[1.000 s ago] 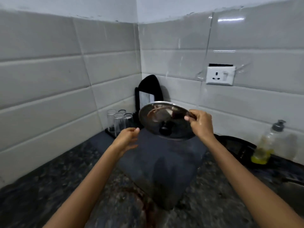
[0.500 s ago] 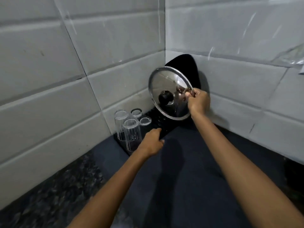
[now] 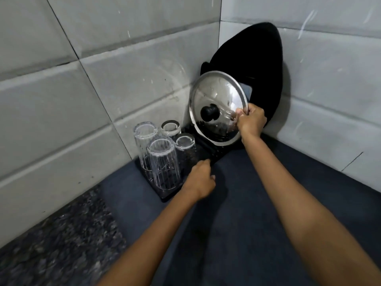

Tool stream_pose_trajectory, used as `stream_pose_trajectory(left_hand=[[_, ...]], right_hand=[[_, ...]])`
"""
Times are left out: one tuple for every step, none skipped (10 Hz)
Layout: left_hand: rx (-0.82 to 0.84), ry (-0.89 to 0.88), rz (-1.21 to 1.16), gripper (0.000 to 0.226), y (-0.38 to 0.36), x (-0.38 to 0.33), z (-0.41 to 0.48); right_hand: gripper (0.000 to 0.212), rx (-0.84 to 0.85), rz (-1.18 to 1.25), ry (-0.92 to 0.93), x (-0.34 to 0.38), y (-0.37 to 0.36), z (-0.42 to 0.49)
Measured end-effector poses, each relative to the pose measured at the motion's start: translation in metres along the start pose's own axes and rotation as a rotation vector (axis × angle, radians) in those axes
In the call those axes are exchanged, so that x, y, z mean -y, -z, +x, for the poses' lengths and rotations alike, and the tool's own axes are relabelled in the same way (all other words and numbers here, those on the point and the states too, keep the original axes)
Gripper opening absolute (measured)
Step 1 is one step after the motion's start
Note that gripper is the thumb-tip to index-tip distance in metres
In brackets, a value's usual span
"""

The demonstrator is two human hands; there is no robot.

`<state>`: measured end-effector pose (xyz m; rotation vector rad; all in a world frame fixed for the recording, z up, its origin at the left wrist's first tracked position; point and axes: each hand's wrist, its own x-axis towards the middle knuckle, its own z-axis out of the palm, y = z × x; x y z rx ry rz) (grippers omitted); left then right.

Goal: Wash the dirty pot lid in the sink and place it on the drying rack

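Right hand pinching pot lid rim, lid upright over back of drying rack. Left hand curled, empty, at rack front edge. Risk: wet rim slips, lid rolls into upturned glasses nearby.

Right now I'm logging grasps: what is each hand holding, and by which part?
The right hand pinches the pot lid by its right rim, not its black knob. The left hand holds nothing, resting at the drying rack edge.
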<state>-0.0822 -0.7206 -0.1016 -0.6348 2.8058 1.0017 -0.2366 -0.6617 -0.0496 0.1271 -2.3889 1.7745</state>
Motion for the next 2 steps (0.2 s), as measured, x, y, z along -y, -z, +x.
stream_pose_trajectory(left_hand=[[0.0,-0.017,-0.011,0.049,0.0015,-0.0012,-0.0058],[-0.023,-0.043,-0.02,0.05,0.003,-0.0042,-0.0106]], right_hand=[[0.015,0.036,-0.129,0.094,0.0056,0.0077,-0.0049],[0.041,-0.001,-0.328,0.236,0.0111,0.0145,-0.0097]])
